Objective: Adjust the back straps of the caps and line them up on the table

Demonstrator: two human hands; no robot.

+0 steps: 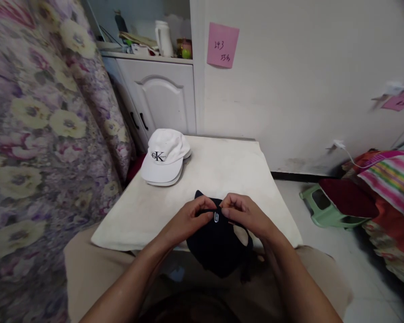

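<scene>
A black cap [218, 251] is held at the near edge of the table, its back opening turned toward the right side. A small metal buckle [216, 217] shows on its strap between my hands. My left hand [197, 215] pinches the strap just left of the buckle, thumb and fingers closed. On the other side, my right hand [242, 211] pinches the cap's edge close to the buckle. The two hands' fingertips nearly meet. White caps [166, 154], stacked one in another with dark lettering in front, lie on the far left of the table.
The low table [225, 166] has a cream cover. A floral curtain [50, 148] hangs along its left side. Behind stand a white cabinet [164, 96] and a wall with a pink note [222, 45]. A green stool [326, 208] is on the floor at right, beside a bed [393, 193].
</scene>
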